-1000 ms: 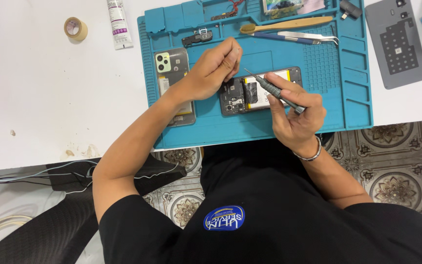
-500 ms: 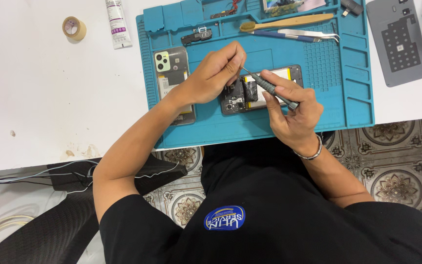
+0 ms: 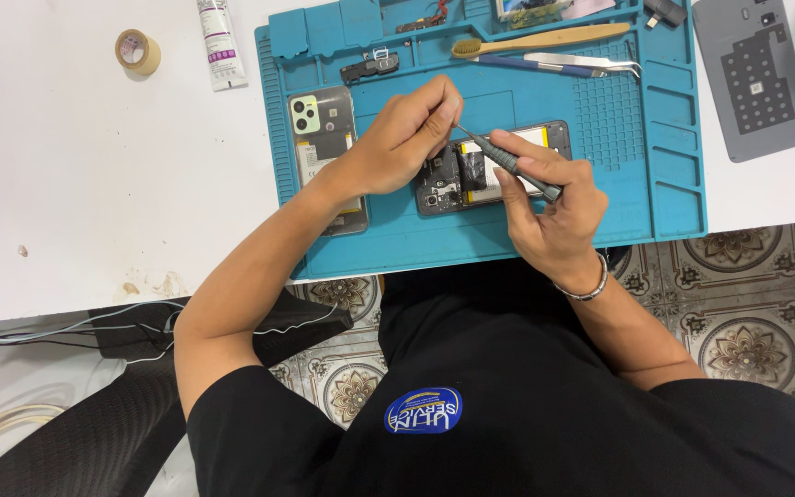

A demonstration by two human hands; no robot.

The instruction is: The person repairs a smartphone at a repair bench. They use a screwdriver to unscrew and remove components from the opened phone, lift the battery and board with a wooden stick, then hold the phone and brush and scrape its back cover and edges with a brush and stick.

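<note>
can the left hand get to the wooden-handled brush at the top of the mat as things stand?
Probably yes. The left hand rests at the opened phone, and the wooden-handled brush lies loose on the blue mat just beyond it, with bare mat between. Its fingers look pinched at the screwdriver tip, so it would have to let go first.

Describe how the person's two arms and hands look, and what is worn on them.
Both arms are bare from the short black sleeves down. The left hand wears no glove, ring or watch that I can see. The right hand is also ungloved, with a thin silver bracelet around its wrist.
</note>
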